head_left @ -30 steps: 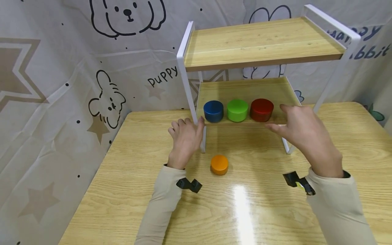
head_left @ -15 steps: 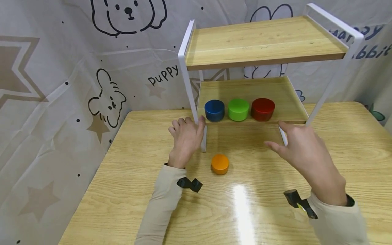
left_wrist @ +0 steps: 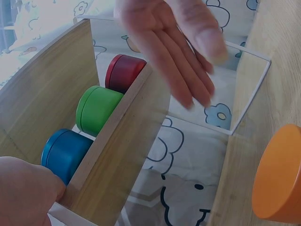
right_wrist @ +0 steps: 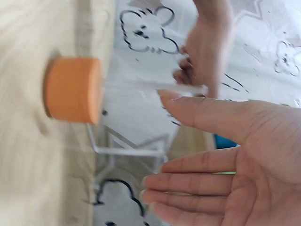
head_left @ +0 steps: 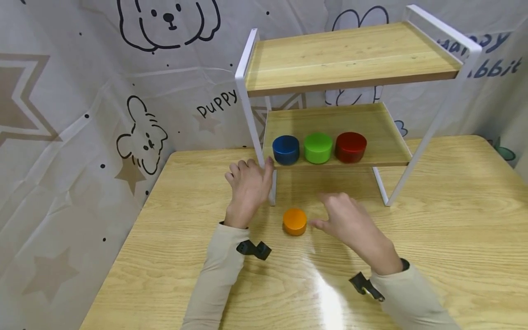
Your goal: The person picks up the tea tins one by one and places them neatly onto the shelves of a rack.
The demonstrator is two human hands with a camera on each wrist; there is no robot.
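On the lower board of a two-tier shelf stand a blue round tin, a green one and a red one, side by side near the front edge. My left hand holds the shelf's front left post at the height of that board, its thumb close to the blue tin. An orange round tin rests on the table before the shelf. Just right of it my right hand is held with thumb and straight fingers spread, holding nothing; the right wrist view shows the palm bare.
The shelf's white metal legs stand on the wooden table. Behind and to the left hangs a printed cloth with cartoon animals. The upper board sits over the tins.
My right hand has come away from the red tin's side of the shelf, down and left, to beside the orange tin. My left hand and the tins have stayed put.
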